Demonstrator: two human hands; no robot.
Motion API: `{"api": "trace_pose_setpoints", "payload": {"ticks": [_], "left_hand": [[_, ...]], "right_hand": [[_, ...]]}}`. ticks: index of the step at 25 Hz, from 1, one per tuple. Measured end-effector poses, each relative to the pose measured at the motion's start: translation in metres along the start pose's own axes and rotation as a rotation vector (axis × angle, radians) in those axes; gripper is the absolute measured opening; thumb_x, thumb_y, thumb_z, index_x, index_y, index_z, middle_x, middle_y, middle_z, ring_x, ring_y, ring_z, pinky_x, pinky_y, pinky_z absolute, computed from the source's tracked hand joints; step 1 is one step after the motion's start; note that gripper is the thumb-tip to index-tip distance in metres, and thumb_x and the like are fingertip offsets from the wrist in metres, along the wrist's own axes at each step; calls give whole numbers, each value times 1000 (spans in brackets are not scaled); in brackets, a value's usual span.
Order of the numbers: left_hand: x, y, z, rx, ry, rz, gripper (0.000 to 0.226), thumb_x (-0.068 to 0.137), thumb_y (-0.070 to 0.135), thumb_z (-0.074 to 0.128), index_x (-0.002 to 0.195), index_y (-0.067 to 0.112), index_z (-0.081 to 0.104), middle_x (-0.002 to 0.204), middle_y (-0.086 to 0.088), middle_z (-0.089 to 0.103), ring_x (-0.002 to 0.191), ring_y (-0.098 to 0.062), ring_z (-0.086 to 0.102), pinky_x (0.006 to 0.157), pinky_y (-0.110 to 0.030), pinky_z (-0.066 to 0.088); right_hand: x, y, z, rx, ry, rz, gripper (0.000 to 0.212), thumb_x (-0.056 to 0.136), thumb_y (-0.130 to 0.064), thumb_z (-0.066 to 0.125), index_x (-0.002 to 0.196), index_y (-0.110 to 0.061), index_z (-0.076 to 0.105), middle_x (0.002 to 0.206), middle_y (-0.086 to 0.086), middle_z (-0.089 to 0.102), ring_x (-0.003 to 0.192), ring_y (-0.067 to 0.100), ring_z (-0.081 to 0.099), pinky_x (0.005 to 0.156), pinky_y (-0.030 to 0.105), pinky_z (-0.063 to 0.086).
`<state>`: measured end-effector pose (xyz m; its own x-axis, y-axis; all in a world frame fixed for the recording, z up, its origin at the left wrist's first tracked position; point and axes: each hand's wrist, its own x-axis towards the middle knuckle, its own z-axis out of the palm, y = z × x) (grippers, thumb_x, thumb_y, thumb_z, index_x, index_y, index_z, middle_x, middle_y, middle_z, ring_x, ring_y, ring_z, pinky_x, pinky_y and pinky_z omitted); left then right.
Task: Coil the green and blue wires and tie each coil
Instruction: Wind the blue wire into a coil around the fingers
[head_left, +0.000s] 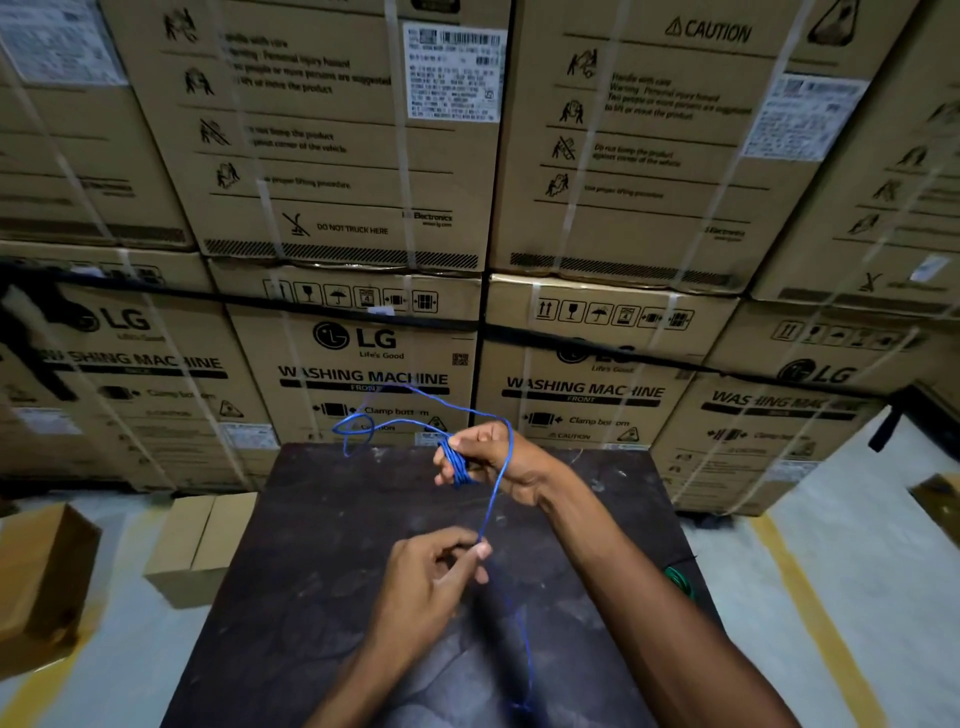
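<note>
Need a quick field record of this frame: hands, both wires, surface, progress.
right hand: grips a small bundle of blue wire loops
left hand: pinches the blue wire strand at the fingertips
thin blue wire: partly coiled; strand runs from right hand to left, loose loop in the air beyond, tail trailing toward the camera
green wire: lies at right edge of table, mostly hidden by right forearm
dark scuffed table: under both hands
background: stacked cardboard washing machine boxes
progress: blue coil unfinished, not tied

Right hand (480, 460) grips a bundle of blue wire (457, 462) above the dark surface (311, 545); left hand (434, 577), at 6 o'clock from it, pinches the trailing strand. Green wire (679, 581) lies at the surface's 3 o'clock edge.
</note>
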<state>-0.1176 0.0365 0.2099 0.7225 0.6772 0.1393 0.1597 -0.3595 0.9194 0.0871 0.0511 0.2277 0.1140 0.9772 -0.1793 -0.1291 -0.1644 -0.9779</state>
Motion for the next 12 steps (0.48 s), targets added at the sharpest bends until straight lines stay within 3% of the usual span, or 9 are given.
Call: {"api": "trace_pose_setpoints", "payload": {"ticks": [3,5,8,10,12], "left_hand": [[2,24,-32,39,37,133,17,90,39,69,82,25,75,61,-1,65,53,-2,50,50,-30,42],[9,45,-62,34,104,194,21,90,42,66,79,26,74,69,0,69,59,-16,60,56,-38,47],[23,85,-108,67,154,297,24,92,37,62,75,23,71,73,4,66,66,-12,60,61,-28,45],[37,112,-129,30,194,328,25,97,29,61,75,20,68,66,3,61,58,-6,54,54,-19,40],[64,131,-148,-154,276,269,26,103,22,58,80,15,69,56,0,57,44,-8,51,41,-16,36]], "right_hand": [[0,6,-5,-25,17,34,24,102,-19,55,93,-10,75,79,4,76,77,16,72,67,19,46],[0,12,-9,-68,55,79,24,101,-20,56,91,-13,76,80,5,76,75,12,70,66,18,45],[0,20,-14,-111,71,111,28,103,-17,53,93,-11,77,80,12,76,78,16,71,68,21,46],[-3,21,-14,-107,67,130,28,104,-14,51,95,-6,77,83,16,75,79,19,72,76,26,52],[-6,22,-12,-117,49,125,28,104,-10,50,98,3,74,81,16,75,75,18,73,71,23,56]]}}
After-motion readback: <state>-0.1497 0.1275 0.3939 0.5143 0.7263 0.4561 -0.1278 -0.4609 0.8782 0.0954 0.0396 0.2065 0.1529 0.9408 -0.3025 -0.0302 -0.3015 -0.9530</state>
